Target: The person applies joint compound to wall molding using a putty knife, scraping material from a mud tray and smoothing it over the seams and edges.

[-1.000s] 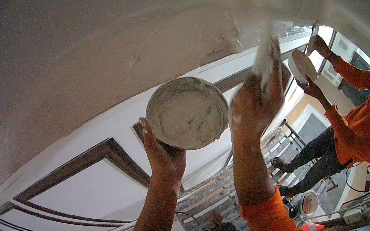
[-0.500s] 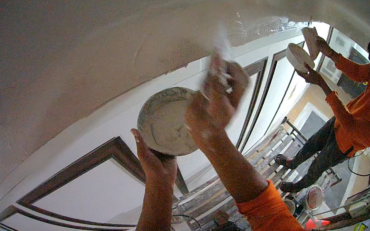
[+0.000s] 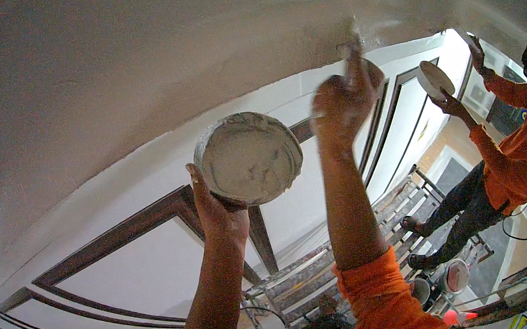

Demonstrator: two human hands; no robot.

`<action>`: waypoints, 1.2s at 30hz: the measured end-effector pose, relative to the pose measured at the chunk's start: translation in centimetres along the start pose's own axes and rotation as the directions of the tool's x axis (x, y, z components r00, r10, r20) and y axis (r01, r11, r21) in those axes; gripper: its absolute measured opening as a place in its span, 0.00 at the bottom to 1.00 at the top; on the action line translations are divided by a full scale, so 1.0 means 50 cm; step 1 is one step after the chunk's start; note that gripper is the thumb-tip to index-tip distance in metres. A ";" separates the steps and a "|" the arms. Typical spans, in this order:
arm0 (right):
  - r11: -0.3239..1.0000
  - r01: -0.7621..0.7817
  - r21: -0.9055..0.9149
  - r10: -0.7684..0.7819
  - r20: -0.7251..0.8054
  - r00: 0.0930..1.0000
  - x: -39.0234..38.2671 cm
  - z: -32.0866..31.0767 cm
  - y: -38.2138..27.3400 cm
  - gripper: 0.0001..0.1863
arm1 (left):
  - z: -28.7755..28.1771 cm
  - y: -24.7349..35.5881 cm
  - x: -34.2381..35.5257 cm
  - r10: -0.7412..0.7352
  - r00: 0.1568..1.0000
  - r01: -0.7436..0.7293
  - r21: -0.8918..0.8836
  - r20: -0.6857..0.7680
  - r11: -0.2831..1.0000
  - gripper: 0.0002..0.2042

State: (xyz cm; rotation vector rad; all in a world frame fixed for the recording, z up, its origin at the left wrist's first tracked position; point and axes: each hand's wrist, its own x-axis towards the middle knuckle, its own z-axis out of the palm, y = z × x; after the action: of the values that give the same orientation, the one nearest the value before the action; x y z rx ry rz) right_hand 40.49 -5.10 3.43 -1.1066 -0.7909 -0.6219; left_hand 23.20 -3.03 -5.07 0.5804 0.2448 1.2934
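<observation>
My left hand (image 3: 220, 215) is closed on the side and underside of a round bowl (image 3: 199, 153), with the thumb up along its outside. Grey-beige plaster (image 3: 248, 156) lies inside, and smears of it coat the rim. To the right, my right hand (image 3: 344, 98) is raised close to the ceiling, its fingers closed round what looks like a putty knife (image 3: 355, 34). Motion blurs that tool, and its blade end reaches the damp, brownish plastered strip of the ceiling (image 3: 298, 40).
A co-worker (image 3: 524, 142) in orange stands at the right, holding a bowl (image 3: 436, 80) and a flat tool up at the ceiling. Below runs a slatted scaffold platform (image 3: 298, 287). Buckets (image 3: 455, 275) and an orange cone (image 3: 458, 318) are lower right. Dark-framed wall panels (image 3: 123, 240) lie ahead.
My right hand has moved right and up with its tool, away from the bowl. The bowl in my left hand shows slightly higher and further right. The co-worker's tool hand has also shifted right.
</observation>
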 end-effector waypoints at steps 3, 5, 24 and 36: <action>0.974 -0.124 0.191 0.098 0.144 0.985 -0.104 0.054 -0.071 0.24 | 0.004 0.012 0.019 -0.005 1.000 0.005 -0.053 0.000 0.999 0.30; 0.962 0.272 0.033 -0.269 0.301 0.915 -0.177 0.033 -0.095 0.23 | -0.002 0.021 0.027 -0.116 0.989 0.141 -0.389 0.087 0.910 0.30; 0.860 0.496 0.121 -0.004 0.973 -0.230 -0.019 -0.177 0.156 0.18 | -0.036 -0.207 -0.070 -0.367 0.920 0.389 0.223 -0.135 0.894 0.35; 0.995 -0.091 -0.050 0.007 0.906 -0.423 0.006 -0.225 0.345 0.14 | 0.001 -0.334 -0.014 -0.388 0.879 0.426 0.090 -0.278 0.900 0.24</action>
State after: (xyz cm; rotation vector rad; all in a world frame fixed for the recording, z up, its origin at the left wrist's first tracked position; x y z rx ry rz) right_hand 56.77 -9.96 -8.19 -1.4830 -2.3272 0.9211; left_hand 36.93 -6.31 -14.00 0.4551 0.6484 0.9370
